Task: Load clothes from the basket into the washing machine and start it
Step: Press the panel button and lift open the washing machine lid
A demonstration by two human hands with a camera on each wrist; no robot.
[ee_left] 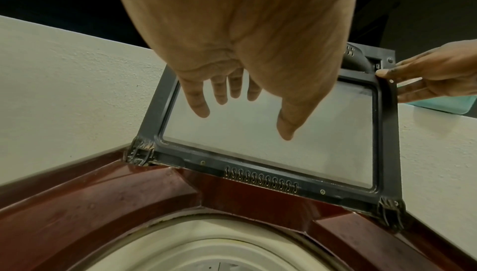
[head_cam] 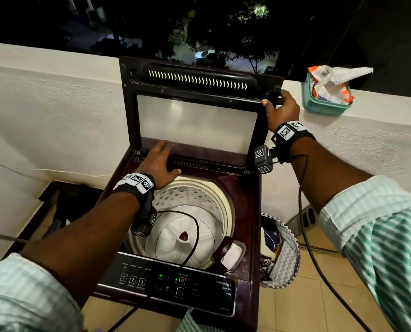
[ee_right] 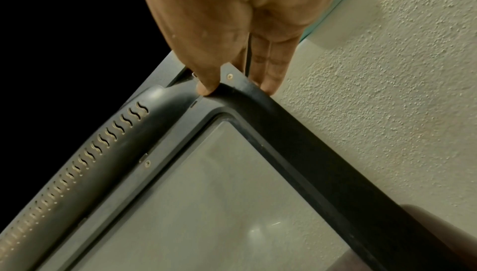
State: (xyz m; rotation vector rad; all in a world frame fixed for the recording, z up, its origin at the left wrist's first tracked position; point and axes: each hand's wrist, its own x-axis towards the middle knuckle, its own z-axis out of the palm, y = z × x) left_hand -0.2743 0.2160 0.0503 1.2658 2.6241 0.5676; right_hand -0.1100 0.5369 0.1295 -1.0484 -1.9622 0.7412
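Head view: top-loading maroon washing machine (head_cam: 248,212) open, its dark-framed glass lid (head_cam: 197,121) raised near upright against the pale balcony wall (head_cam: 44,111). White perforated drum (head_cam: 199,212) bare of clothes as far as visible. Fabric basket with grey zigzag pattern (head_cam: 287,255) on the floor just to the right of the machine, clothes (head_cam: 269,243) heaped inside, nothing yet loaded. Green lights lit on the black control panel (head_cam: 166,281) at the front edge.

Step in hand, by the look of it: settling the lid fully open. Best done by easing the lid back until it rests past upright and holds itself, then letting go gently and watching for any fall forward. Only then worth reaching down to the right for the basket.

Right hand (head_cam: 282,109) gripping the lid's upper right corner. Right wrist view: thumb (ee_right: 206,85) pressed on the inner face of the frame, fingers (ee_right: 268,71) close together behind the edge, a pinch across the frame.

Left hand (head_cam: 160,164) low near the lid's hinge edge, holding nothing. Left wrist view: fingers (ee_left: 198,99) straight and loosely spread, thumb (ee_left: 286,124) apart from them, before the glass; contact with the lid cannot be told.

Teal plastic tub (head_cam: 324,101) with crumpled packets on the wall ledge, just beside the right hand.
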